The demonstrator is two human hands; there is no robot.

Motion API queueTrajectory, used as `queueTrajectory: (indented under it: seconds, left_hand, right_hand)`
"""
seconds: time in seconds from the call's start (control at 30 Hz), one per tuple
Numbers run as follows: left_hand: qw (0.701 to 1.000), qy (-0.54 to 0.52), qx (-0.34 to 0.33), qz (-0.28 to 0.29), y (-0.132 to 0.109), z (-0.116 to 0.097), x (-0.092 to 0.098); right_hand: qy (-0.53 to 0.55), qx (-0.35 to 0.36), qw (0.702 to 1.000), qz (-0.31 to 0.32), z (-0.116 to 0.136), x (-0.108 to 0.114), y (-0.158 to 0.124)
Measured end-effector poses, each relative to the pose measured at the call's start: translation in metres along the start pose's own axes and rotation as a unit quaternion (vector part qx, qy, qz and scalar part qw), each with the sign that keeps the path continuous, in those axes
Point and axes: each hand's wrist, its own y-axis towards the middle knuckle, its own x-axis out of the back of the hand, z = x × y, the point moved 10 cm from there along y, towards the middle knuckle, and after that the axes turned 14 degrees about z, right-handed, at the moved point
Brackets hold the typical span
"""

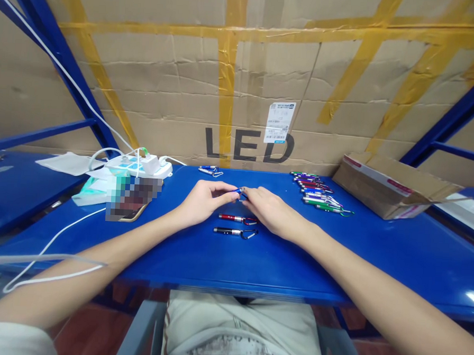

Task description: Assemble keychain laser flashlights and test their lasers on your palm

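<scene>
Both hands meet above the middle of the blue table [169, 258]. My left hand [202, 203] pinches one end of a small blue penlight [240, 191] between thumb and fingers. The fingers of my right hand [273, 208] close on its other end and hide much of it. Just below the hands lie a red penlight [231, 218] and a black penlight [229, 231], side by side, each with a carabiner clip pointing right. A blue and silver penlight [209, 168] lies near the back edge, beyond my left hand.
Several coloured penlights [313, 191] lie in a row at the back right, beside an open cardboard box [383, 188]. At left are a phone [140, 207], a power strip [158, 168] and white cables [54, 242]. A large carton [178, 89] stands behind the table.
</scene>
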Motion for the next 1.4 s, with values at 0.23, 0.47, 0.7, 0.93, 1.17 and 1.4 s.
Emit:
queueTrajectory:
  seconds: [0.23, 0.47, 0.7, 0.93, 1.17, 1.4]
  left_hand:
    - [0.998, -0.056, 0.021, 0.001, 0.0, 0.006, -0.001]
    - [0.997, -0.066, 0.028, 0.008, -0.001, 0.006, -0.005]
    - [0.999, -0.036, 0.019, 0.003, -0.003, 0.002, -0.004]
    - [1.0, 0.025, -0.005, 0.003, -0.004, -0.007, -0.003]
    - [0.978, 0.192, -0.085, 0.007, -0.01, -0.032, -0.006]
    - [0.959, 0.265, -0.097, 0.008, -0.013, -0.037, -0.008]
  right_hand:
    - [-0.05, 0.007, 0.999, 0.008, 0.007, -0.001, 0.002]
    - [-0.004, -0.008, 0.999, 0.032, 0.001, -0.002, -0.001]
    - [0.025, -0.027, 0.999, 0.036, -0.01, -0.002, -0.004]
    - [0.032, -0.027, 0.999, 0.035, -0.011, -0.001, -0.004]
    - [0.03, -0.033, 0.999, 0.029, -0.015, 0.0, -0.006]
    - [0.087, -0.033, 0.996, 0.007, -0.015, 0.005, -0.008]
